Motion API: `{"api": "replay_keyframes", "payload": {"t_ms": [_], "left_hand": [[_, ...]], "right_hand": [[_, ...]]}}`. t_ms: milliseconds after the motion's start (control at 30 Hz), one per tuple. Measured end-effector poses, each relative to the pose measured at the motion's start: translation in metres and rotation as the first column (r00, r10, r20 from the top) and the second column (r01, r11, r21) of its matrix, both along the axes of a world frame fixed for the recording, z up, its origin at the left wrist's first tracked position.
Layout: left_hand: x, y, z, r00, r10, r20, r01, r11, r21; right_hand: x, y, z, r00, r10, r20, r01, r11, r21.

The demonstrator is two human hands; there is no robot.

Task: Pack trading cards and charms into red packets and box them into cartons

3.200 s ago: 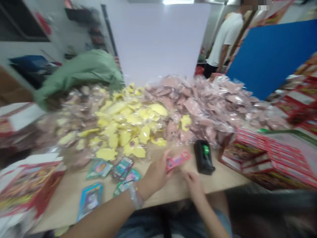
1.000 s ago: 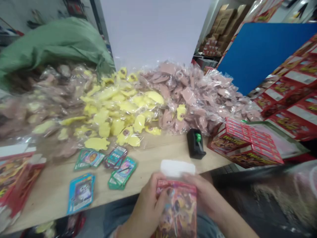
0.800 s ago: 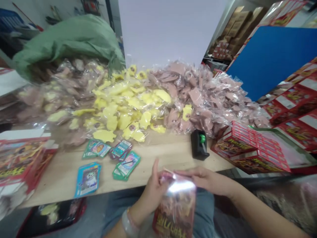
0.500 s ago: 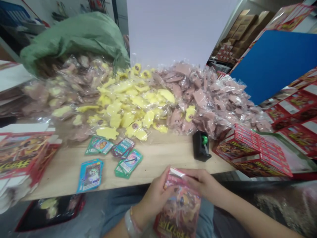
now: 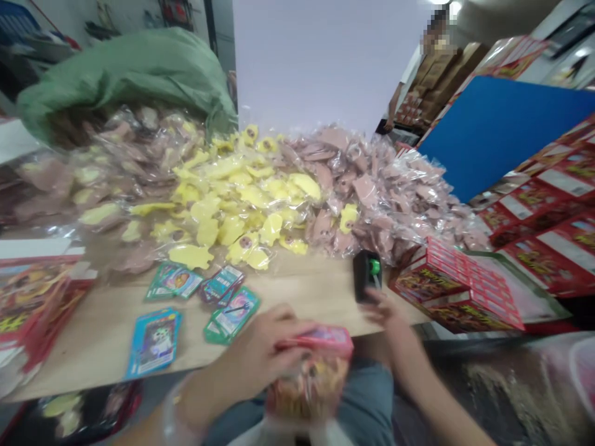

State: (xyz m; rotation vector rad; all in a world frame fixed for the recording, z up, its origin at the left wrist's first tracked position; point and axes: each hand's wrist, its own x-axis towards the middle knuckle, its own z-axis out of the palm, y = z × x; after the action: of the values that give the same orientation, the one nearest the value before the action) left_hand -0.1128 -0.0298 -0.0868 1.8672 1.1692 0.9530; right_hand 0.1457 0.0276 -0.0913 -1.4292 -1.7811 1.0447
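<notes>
Drawn away from the packet since the earlier frame, the right hand [image 5: 388, 316] is being held out empty just below a black dispenser [image 5: 366, 275] with a green knob. Its fingers [image 5: 383, 308] are being kept slightly spread, a little blurred, with nothing pinched between them. A printed red plastic packet [image 5: 309, 378] is being gripped by the left hand [image 5: 251, 353] alone, at bottom centre of the frame, just past the front edge of a wooden table [image 5: 93, 341]. Those fingers [image 5: 283, 341] are being pressed together across the packet's pink top edge; the thumb's position cannot be made out.

Trading cards [image 5: 231, 316] are being left in small loose stacks on the tabletop, left of the hands. Clear bags of yellow and pink soft toys [image 5: 260, 210] are being heaped across the middle of the frame, against a green woven sack [image 5: 125, 77] at upper left. Red printed boxes [image 5: 453, 285] are being stacked at right, below a blue board [image 5: 488, 133], and further red boxes [image 5: 37, 297] are being kept at left. A distant standing person [image 5: 409, 71] is being glimpsed at upper right.
</notes>
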Motion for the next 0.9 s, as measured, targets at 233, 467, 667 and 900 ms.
{"api": "replay_keyframes", "payload": {"t_ms": [233,467,667,900], "left_hand": [[0.018,0.060,-0.011,0.968,0.030,-0.247,0.090,0.885,0.458],[0.013,0.072,0.008,0.826,-0.019,-0.563,0.200,0.945,0.260],[0.014,0.086,0.004,0.815,-0.009,-0.579,0.194,0.946,0.259],[0.018,0.087,0.002,0.815,0.042,-0.578,0.145,0.951,0.273]], "right_hand": [[0.053,0.107,-0.034,0.907,-0.412,0.087,0.399,0.775,-0.490],[0.052,0.081,-0.040,0.895,-0.411,-0.174,0.275,0.814,-0.512],[0.045,0.048,-0.076,0.868,-0.481,-0.124,0.430,0.853,-0.295],[0.010,0.009,-0.045,0.898,-0.431,-0.093,0.404,0.889,-0.217]]}}
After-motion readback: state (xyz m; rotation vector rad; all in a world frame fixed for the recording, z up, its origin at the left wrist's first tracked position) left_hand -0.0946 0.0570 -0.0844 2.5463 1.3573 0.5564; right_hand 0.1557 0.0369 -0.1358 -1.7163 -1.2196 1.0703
